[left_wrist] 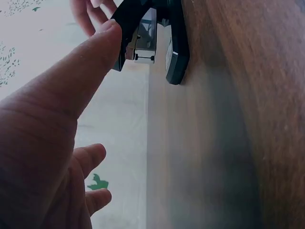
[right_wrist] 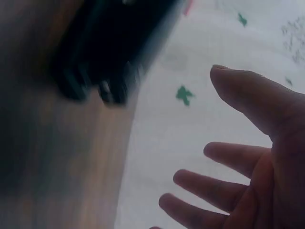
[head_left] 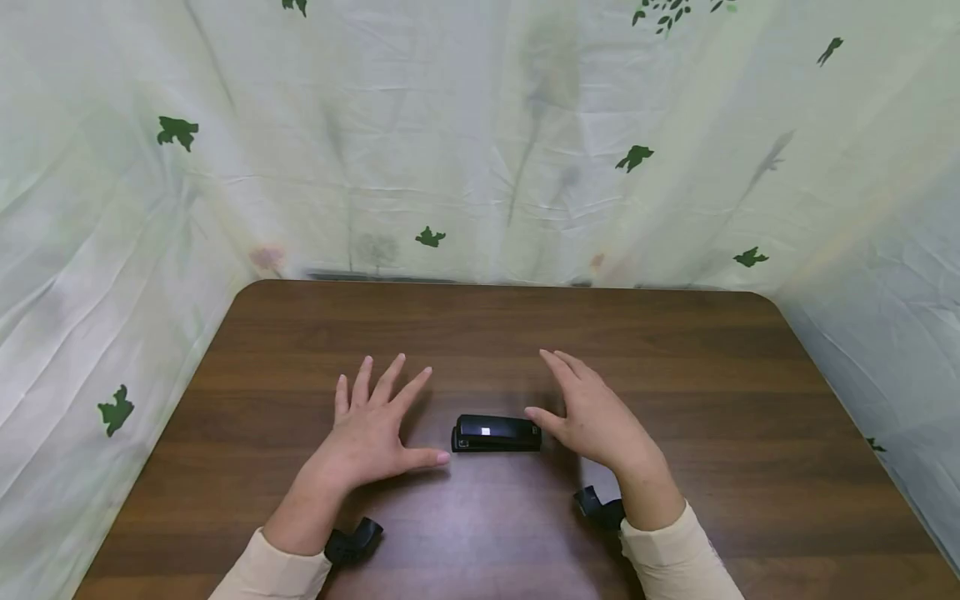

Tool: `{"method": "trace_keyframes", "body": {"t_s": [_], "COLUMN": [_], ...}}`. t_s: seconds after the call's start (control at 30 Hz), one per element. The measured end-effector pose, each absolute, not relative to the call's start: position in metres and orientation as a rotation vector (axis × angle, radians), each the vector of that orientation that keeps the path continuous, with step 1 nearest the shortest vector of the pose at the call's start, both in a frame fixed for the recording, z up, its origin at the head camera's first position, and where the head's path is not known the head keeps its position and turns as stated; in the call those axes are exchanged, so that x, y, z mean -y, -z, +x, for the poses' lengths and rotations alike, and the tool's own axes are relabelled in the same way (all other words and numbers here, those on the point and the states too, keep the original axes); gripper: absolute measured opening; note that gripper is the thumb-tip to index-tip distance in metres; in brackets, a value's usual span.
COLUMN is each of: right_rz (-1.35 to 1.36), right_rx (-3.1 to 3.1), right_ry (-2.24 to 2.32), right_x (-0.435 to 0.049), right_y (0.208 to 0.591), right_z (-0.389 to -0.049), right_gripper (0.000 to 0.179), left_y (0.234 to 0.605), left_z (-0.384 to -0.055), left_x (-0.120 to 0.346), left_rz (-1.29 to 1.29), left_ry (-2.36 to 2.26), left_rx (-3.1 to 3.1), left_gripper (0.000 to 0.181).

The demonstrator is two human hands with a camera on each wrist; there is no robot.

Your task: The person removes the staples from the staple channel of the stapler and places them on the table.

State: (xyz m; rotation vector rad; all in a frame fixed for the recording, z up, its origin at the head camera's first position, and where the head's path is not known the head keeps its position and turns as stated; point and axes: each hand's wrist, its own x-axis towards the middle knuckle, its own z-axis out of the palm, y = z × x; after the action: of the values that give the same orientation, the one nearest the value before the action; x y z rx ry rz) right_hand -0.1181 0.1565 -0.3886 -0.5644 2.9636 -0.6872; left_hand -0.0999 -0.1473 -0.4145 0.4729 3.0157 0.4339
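Note:
A black stapler [head_left: 497, 433] lies lengthwise across the wooden table, between the two hands. In the left wrist view the stapler [left_wrist: 177, 52] shows its front end, with a gap between its upper arm and its base. To its left, my left hand [head_left: 367, 442] has its fingers spread and holds nothing; its thumb points toward the stapler's near left end. On the other side my right hand [head_left: 600, 417] hovers with straight fingers, its thumb overlapping the stapler's right end in the head view. The right wrist view shows that thumb [right_wrist: 252, 93] apart from the blurred stapler [right_wrist: 109, 43].
The brown wooden table [head_left: 510, 350] has rounded far corners. Behind it and along both sides hangs a pale curtain [head_left: 465, 150] with green leaf prints. Black wrist cameras sit under both wrists, the left one [head_left: 352, 542] and the right one [head_left: 600, 507], low over the table.

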Motion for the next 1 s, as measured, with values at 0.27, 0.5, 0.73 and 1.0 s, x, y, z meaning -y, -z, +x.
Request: {"method": "trace_keyframes", "body": {"t_s": [0.27, 0.5, 0.73, 1.0], "right_rz": [-0.716, -0.789, -0.837, -0.875], "right_rx": [-2.925, -2.884, -2.853, -2.839], "right_ry": [0.669, 0.631, 0.614, 0.610], "right_x": [-0.128, -0.117, -0.110, -0.106], "right_y": [0.396, 0.403, 0.406, 0.409], "right_z": [-0.109, -0.105, -0.102, -0.101], "right_gripper": [0.073, 0.070, 0.068, 0.064], "left_y": [0.420, 0.425, 0.432, 0.443], "left_z": [-0.101, -0.101, -0.101, -0.103], "left_x": [0.144, 0.137, 0.127, 0.123], "left_rz": [0.559, 0.663, 0.749, 0.813], "left_ry": [-0.503, -0.634, -0.740, -0.823], "left_rx": [-2.998, -3.011, -2.972, -2.958], "left_gripper": [0.098, 0.088, 0.072, 0.058]}}
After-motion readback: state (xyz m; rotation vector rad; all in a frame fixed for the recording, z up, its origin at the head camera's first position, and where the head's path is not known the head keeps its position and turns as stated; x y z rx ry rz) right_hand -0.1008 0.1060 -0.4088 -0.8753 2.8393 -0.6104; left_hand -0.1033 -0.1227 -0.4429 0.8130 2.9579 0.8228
